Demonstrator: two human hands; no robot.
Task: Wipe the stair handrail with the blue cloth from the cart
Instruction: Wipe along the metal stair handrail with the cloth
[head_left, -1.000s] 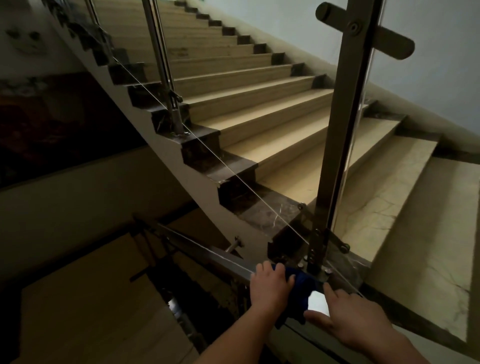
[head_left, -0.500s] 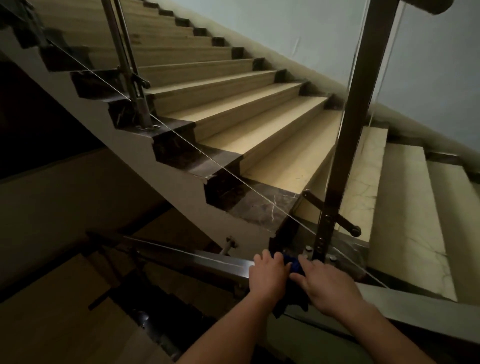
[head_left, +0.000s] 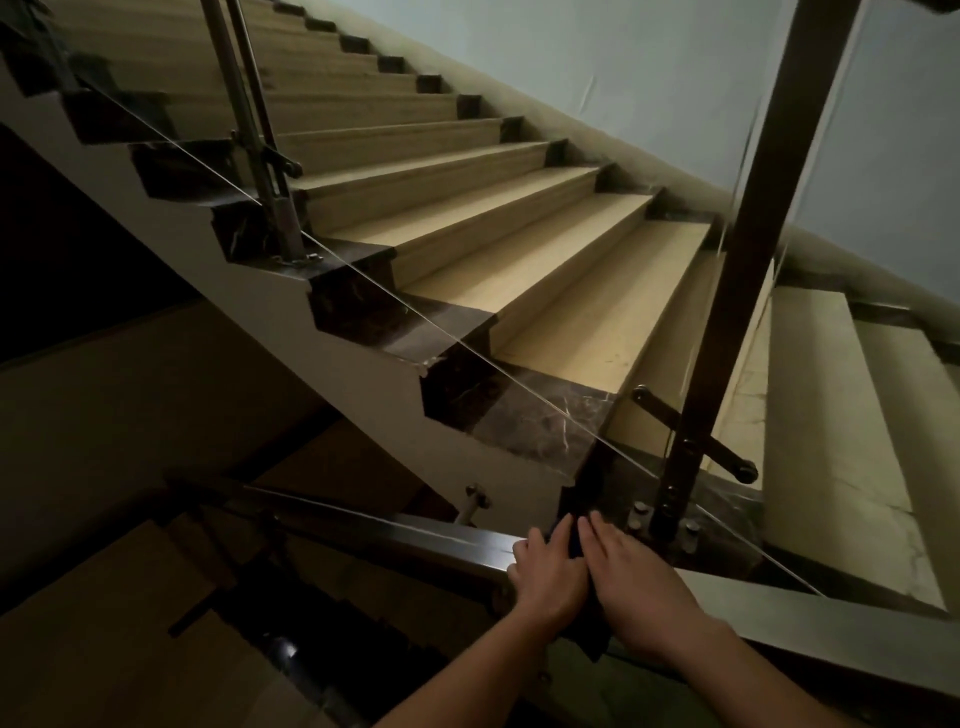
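A dark metal handrail (head_left: 384, 527) runs across the lower part of the view, from the left down towards the right. The blue cloth (head_left: 592, 631) lies draped over it, looking almost black in the dim light; only a strip between my hands and a corner hanging below show. My left hand (head_left: 548, 577) curls over the rail on the cloth's left part. My right hand (head_left: 636, 587) lies flat on the cloth right beside it, the two hands touching.
A tall metal baluster post (head_left: 748, 270) rises just behind my hands, bolted to the dark marble stair edge (head_left: 524, 421). A glass panel edge (head_left: 415, 312) slants up along the beige steps. A second post (head_left: 260, 145) stands higher up. A lower flight drops away at the left.
My right hand has slid left along the rail onto the cloth until it meets my left hand. The cloth is now mostly covered. The view has tilted and shifted.
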